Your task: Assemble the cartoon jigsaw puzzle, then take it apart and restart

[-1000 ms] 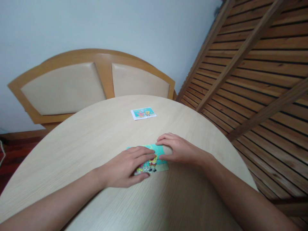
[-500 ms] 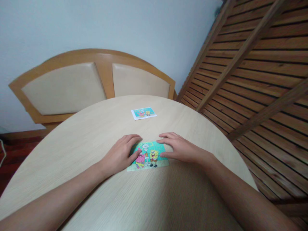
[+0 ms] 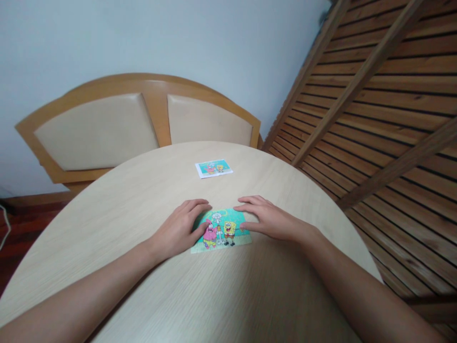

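Observation:
A flat cartoon jigsaw puzzle (image 3: 223, 232) lies on the table in front of me, turquoise above and pale green below, with faint lines across it. It shows pink, grey-white and yellow figures. My left hand (image 3: 185, 223) curves around its left edge, fingers apart, the thumb resting over the pink figure. At the right edge my right hand (image 3: 266, 216) is spread, its thumb and fingertips over the puzzle's side. Neither hand grips anything. Farther back lies a small white-bordered picture sheet (image 3: 214, 168) with the same cartoon scene.
The round, light wooden table (image 3: 143, 190) fills the lower view. A bench with padded cream panels (image 3: 96, 131) stands behind it against a pale wall (image 3: 160, 33). A slatted wooden screen (image 3: 385, 119) slants along the right. At far left, a white cable (image 3: 6, 227) shows near the reddish floor.
My right hand has shifted slightly right. The puzzle appears a touch farther right and its lower edge a little higher, while my left hand stays nearly still.

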